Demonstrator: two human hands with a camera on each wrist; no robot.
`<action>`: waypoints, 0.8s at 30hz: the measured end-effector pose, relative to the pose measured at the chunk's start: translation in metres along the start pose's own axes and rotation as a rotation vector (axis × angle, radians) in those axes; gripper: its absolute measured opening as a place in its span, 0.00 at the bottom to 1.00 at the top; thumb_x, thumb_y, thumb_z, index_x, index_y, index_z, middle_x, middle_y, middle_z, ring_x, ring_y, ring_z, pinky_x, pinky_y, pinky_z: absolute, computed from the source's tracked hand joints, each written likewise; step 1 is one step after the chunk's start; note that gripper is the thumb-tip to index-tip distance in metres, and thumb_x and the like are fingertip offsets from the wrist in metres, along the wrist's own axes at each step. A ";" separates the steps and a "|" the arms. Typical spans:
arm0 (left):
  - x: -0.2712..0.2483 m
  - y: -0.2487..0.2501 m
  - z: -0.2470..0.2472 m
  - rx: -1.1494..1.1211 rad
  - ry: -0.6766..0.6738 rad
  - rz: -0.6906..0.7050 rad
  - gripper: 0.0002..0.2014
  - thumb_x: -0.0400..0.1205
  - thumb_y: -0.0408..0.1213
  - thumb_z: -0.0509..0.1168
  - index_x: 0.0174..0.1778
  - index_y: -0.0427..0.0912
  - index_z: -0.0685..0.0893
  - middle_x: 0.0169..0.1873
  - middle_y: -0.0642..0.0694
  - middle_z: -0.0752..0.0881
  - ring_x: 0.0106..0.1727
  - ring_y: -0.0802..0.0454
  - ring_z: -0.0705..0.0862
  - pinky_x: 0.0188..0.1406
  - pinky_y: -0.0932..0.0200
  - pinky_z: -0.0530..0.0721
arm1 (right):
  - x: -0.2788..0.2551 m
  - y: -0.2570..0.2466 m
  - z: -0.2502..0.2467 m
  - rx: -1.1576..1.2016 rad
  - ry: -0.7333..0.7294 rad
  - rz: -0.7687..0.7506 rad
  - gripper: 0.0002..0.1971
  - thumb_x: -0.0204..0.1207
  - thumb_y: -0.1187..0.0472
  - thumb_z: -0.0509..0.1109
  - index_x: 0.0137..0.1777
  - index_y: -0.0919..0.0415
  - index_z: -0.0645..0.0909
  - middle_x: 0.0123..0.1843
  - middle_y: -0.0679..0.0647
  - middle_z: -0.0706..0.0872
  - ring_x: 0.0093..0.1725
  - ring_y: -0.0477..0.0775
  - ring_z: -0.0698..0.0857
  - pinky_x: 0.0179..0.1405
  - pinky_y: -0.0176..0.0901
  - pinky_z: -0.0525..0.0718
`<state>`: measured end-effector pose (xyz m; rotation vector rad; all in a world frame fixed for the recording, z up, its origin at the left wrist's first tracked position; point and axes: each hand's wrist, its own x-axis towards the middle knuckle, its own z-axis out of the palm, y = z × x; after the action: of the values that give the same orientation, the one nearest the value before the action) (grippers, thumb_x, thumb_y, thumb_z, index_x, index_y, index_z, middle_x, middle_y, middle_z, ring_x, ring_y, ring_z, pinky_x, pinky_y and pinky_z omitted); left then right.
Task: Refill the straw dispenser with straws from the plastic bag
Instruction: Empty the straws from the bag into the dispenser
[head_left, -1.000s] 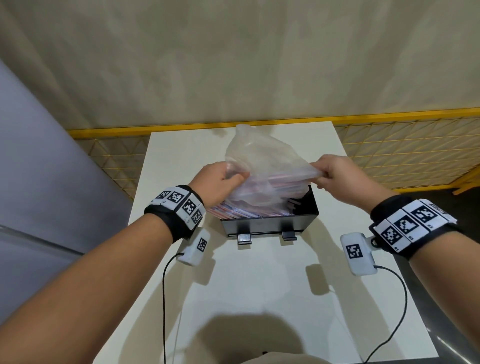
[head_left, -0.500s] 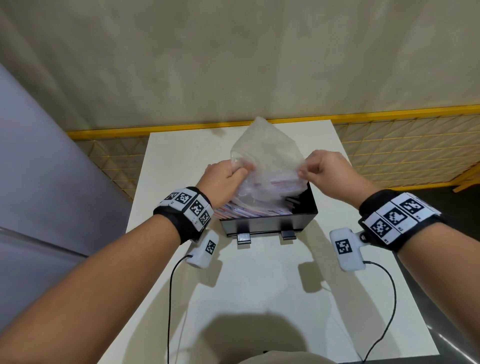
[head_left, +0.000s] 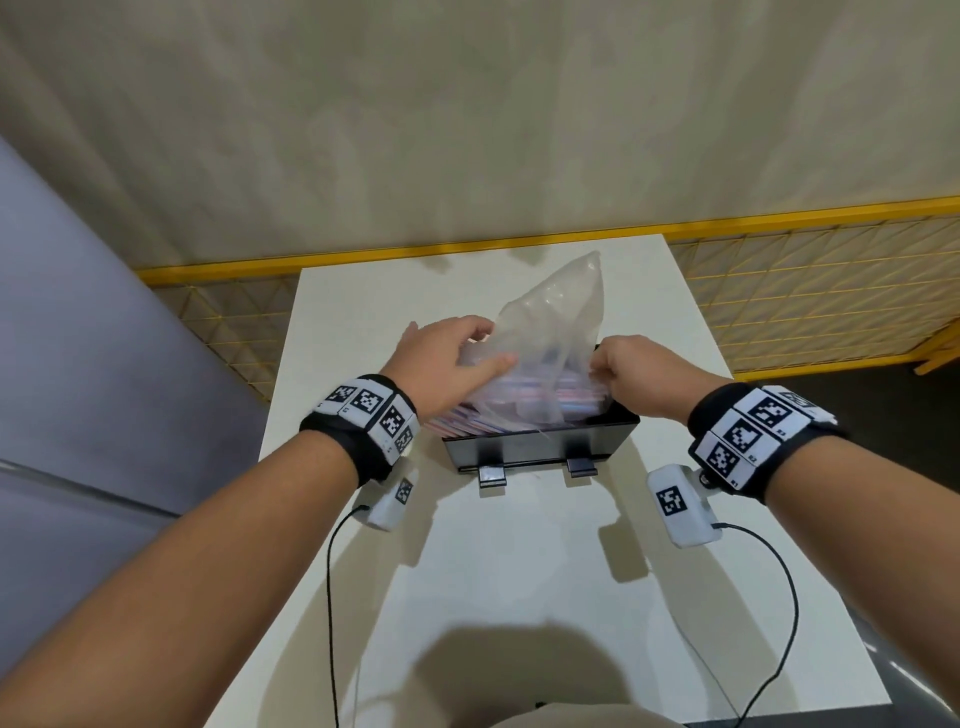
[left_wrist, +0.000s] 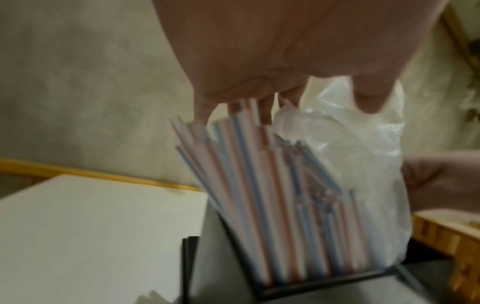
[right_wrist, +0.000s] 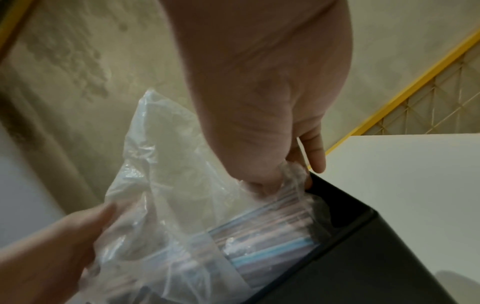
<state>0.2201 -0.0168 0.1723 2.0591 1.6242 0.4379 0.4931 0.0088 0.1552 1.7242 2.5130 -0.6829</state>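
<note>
- Since half a second ago the left hand has let go of its pinch on the plastic bag; its fingers now lie nearly straight, flat against the bag's left face, holding nothing.
- The right hand has slid down to the dispenser's right rim and pinches a crumpled corner of the film between thumb and forefinger.
- The bag's empty end stands taller and narrower than before, peaked over the box. I judge the straws are nearly free and the bag is about to be peeled away.
- The straws lie mostly in the straw dispenser, their left ends fanning out over its left wall; the right ends remain under the film.
- The bag is thin, clear and wrinkled, limp where empty. The straws are slim rigid tubes striped red, blue and white.
- The dispenser is a black, smooth-walled open box with two small front feet, on a matte white table.
</note>
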 end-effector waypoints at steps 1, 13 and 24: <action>-0.002 -0.003 -0.001 0.121 -0.038 0.009 0.41 0.71 0.78 0.60 0.75 0.56 0.77 0.71 0.53 0.83 0.73 0.48 0.79 0.83 0.31 0.60 | 0.000 0.000 0.000 0.003 0.020 0.000 0.11 0.75 0.76 0.65 0.37 0.62 0.82 0.43 0.61 0.85 0.44 0.64 0.82 0.45 0.55 0.84; -0.003 -0.002 0.010 0.362 -0.093 0.074 0.33 0.78 0.71 0.60 0.76 0.56 0.77 0.75 0.51 0.80 0.86 0.43 0.63 0.86 0.29 0.45 | -0.006 -0.001 -0.014 0.079 0.183 -0.006 0.14 0.69 0.79 0.63 0.42 0.59 0.69 0.43 0.59 0.79 0.42 0.63 0.76 0.37 0.51 0.70; 0.005 -0.006 0.013 0.413 -0.158 0.037 0.51 0.71 0.79 0.61 0.86 0.52 0.62 0.86 0.48 0.65 0.90 0.43 0.52 0.86 0.28 0.45 | -0.004 -0.007 -0.015 -0.001 -0.006 0.003 0.06 0.76 0.72 0.64 0.45 0.61 0.73 0.44 0.58 0.79 0.47 0.65 0.80 0.39 0.48 0.72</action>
<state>0.2237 -0.0127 0.1578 2.3509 1.6890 -0.0590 0.4919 0.0089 0.1717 1.7229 2.5060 -0.6849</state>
